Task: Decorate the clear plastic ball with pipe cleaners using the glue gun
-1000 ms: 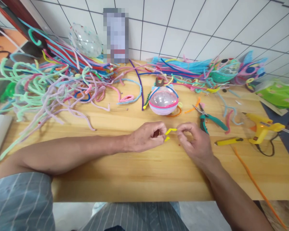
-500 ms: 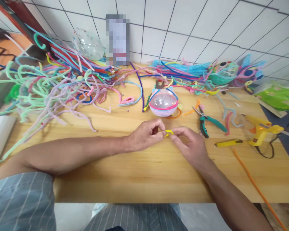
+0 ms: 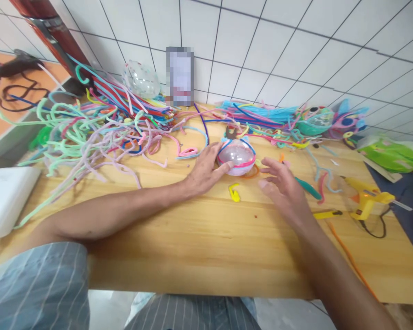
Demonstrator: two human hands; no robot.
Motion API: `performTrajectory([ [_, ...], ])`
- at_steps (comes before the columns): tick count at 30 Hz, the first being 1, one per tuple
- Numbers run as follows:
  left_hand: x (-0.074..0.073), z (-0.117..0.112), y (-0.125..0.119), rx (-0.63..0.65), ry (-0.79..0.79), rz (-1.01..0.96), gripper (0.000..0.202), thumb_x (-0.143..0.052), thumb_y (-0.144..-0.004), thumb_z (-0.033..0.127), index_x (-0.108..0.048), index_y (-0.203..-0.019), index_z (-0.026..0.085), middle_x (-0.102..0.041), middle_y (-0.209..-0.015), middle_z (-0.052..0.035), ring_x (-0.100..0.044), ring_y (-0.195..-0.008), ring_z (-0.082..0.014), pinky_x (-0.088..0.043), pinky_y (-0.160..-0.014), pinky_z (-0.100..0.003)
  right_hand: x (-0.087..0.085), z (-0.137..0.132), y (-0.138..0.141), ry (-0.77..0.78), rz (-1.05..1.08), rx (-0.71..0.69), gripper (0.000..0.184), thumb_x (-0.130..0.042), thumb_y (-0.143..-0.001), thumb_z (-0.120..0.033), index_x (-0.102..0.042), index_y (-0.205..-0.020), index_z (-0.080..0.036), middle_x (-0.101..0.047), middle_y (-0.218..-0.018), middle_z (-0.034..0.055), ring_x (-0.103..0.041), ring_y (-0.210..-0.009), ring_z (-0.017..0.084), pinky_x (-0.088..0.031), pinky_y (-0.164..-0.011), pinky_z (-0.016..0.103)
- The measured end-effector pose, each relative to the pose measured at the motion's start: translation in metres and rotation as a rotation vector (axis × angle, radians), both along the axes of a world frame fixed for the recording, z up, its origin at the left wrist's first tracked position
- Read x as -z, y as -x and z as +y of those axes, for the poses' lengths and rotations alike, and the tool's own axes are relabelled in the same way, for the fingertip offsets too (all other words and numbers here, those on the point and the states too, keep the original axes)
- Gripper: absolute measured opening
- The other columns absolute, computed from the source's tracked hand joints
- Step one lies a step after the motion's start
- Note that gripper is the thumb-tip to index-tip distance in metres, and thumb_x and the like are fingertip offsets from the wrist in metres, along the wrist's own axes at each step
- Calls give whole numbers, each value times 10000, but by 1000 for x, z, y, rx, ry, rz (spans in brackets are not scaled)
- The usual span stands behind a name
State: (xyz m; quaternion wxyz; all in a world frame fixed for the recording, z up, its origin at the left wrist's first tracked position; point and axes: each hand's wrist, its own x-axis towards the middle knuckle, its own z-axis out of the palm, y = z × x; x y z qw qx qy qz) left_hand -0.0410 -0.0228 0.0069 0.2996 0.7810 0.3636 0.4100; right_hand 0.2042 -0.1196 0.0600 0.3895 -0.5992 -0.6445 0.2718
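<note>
My left hand (image 3: 206,168) rests against the left side of a clear plastic ball (image 3: 236,156) wrapped with pink and blue pipe cleaners, fingers spread on it. Just right of the ball, my right hand (image 3: 280,183) hovers with fingers apart and holds nothing. A small bent yellow pipe cleaner piece (image 3: 234,192) lies on the wooden table (image 3: 199,238) between the two hands.
A big tangle of coloured pipe cleaners (image 3: 89,133) covers the table's back left, with more (image 3: 261,114) along the back wall. Green-handled pliers (image 3: 308,188), a yellow glue gun (image 3: 363,199) and a yellow cutter (image 3: 325,214) lie right. A white box (image 3: 5,197) sits far left.
Both hands let go of the yellow piece, which now lies on the table. The left hand moved up to the ball, and the right hand opened and moved toward it.
</note>
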Motion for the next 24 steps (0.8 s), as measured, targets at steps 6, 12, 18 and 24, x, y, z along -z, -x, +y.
performTrajectory([
  [6, 6, -26, -4, 161, -175, -65, 614, -760, -953, 344, -486, -1480, 191, -489, -1608, -249, -403, -1604, -372, -390, -1292, -609, 20, 15, -3, 86, 143, 43, 687, -720, -932, -670, -578, -1490, -296, -640, -1549, 138, -674, -1346, 307, -622, -1041, 472],
  [12, 7, -37, -6, 177, -134, -180, 736, -820, -930, 438, -415, -1495, 196, -518, -1560, -242, -419, -1606, -355, -415, -1290, -596, 30, 8, -4, 139, 254, -63, 683, -806, -876, -610, -587, -1438, -291, -698, -1464, 124, -728, -1279, 325, -615, -1076, 531],
  [18, 8, -34, -7, 211, -79, -190, 765, -795, -950, 502, -402, -1549, 233, -579, -1528, -198, -520, -1527, -353, -472, -1250, -571, 29, 4, 4, 133, 280, -54, 771, -821, -867, -631, -533, -1498, -294, -636, -1557, 138, -691, -1352, 314, -581, -1140, 517],
  [24, 2, -32, -9, 312, -134, -113, 770, -774, -971, 439, -398, -1625, 282, -561, -1611, -170, -551, -1498, -366, -473, -1240, -578, 25, -1, 14, 132, 309, -84, 742, -785, -905, -640, -528, -1514, -304, -602, -1610, 133, -630, -1440, 315, -547, -1189, 538],
])
